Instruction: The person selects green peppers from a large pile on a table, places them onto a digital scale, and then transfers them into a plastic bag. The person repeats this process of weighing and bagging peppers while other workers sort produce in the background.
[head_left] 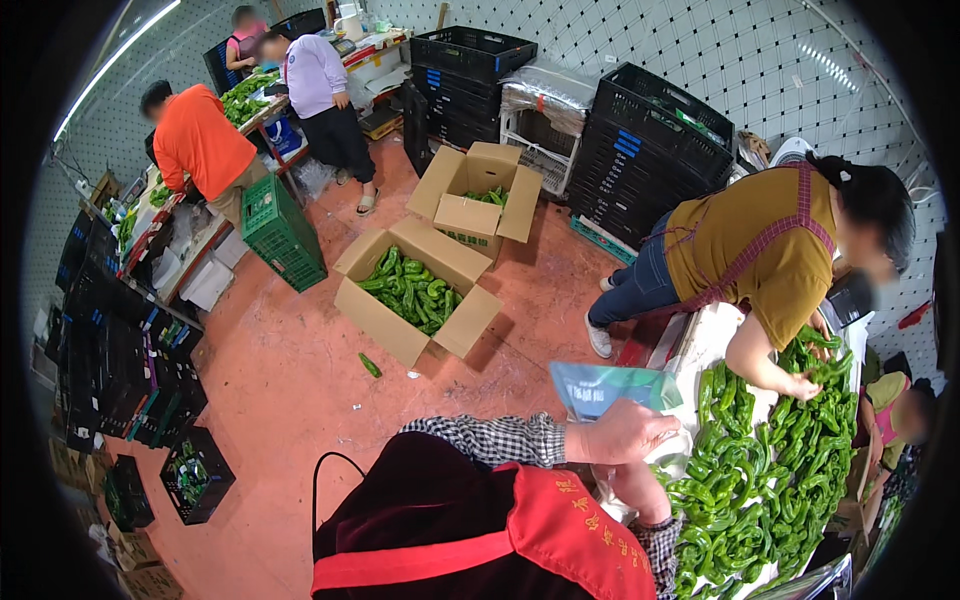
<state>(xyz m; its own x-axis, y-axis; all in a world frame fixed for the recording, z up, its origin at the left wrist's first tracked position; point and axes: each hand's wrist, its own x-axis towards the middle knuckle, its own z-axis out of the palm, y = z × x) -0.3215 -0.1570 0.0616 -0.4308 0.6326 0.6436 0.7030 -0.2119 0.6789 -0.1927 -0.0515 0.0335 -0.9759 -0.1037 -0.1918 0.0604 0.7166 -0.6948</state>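
Observation:
My left hand point(622, 434) is closed on a plastic bag point(598, 386) with a blue-green printed panel, which sticks out beyond the knuckles. Just below it, my right hand point(640, 488) reaches up against the left; its fingers are mostly hidden, and whether they grip the bag does not show. Clear film shows beside the right hand. Close by on the right, a heap of long green peppers point(735, 500) covers a white-topped table point(708, 338). Across that table a co-worker's hand point(797, 386) is among the peppers.
Two open cardboard boxes point(476, 328) point(455, 212) with green peppers stand on the red floor, near a loose pepper point(370, 365). Black crates point(640, 165) are stacked behind them. A green crate point(283, 235) stands left. Several other people work at tables around the room.

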